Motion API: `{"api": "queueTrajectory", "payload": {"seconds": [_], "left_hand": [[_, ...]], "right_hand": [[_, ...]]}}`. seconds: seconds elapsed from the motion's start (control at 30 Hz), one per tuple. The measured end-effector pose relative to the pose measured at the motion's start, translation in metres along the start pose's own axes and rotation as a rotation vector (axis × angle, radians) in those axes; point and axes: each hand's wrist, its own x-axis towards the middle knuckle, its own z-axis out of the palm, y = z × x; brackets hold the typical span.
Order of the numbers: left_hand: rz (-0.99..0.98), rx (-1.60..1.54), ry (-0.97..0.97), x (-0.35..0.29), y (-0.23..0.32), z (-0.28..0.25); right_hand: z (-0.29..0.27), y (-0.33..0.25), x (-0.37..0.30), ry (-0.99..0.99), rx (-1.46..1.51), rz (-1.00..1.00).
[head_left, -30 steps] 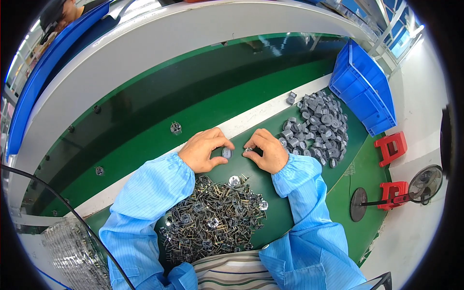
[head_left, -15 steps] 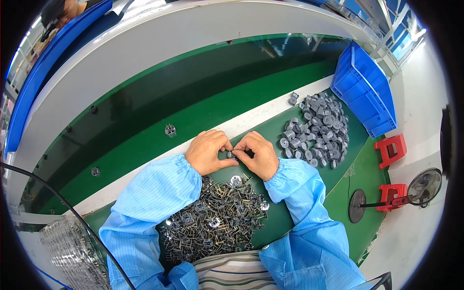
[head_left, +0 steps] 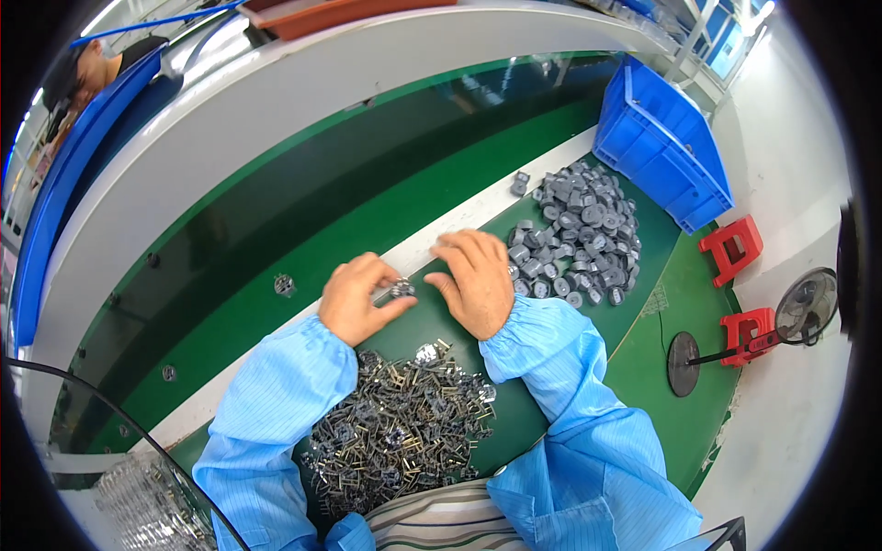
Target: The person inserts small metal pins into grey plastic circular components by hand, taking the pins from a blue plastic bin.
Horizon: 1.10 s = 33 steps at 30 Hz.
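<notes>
The room has a white wall on the right, and your green surface (head_left: 521, 413) sits beside a long dark green belt (head_left: 386, 197). A white strip (head_left: 459, 220) runs between them. In the head view, your left hand (head_left: 363, 298) is pinched around a small round part (head_left: 402, 288), with its shiny bits showing between your thumb and fingers. That part is up above the surface, close to the white strip. Your right hand (head_left: 471, 280) is wide, with the thumb well apart from the fingers. It is just beside the left hand, and it is nearer to the heap of grey round caps (head_left: 588, 230).

Close to your tummy is a big heap of dark parts with metal pins (head_left: 395, 436), lying between your two blue sleeves. The grey caps lie farther off to the right, near a blue box (head_left: 666, 147). A few small parts (head_left: 284, 285) sit on the belt, well apart from each other. Past the surface on the right are two red stools (head_left: 749, 335) and a fan (head_left: 807, 301). At the top left, another person (head_left: 90, 73) is behind a blue edge.
</notes>
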Motion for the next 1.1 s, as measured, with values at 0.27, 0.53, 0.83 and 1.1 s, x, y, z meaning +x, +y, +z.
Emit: {"api": "queueTrajectory", "payload": {"seconds": [0.27,0.53,0.83,1.1], "left_hand": [[-0.162,0.58,0.238,0.006,-0.034,-0.032],[0.031,0.439,0.277,0.006,-0.011,-0.016],[0.186,0.151,-0.05,-0.006,0.002,0.006],[0.204,0.177,-0.068,-0.002,0.008,0.007]], "right_hand": [[-0.002,0.048,-0.023,-0.117,-0.509,0.353],[0.007,0.056,-0.028,-0.209,-0.548,0.362],[0.012,0.056,-0.029,-0.163,-0.52,0.357],[0.002,0.048,-0.016,-0.167,-0.604,0.487]]}}
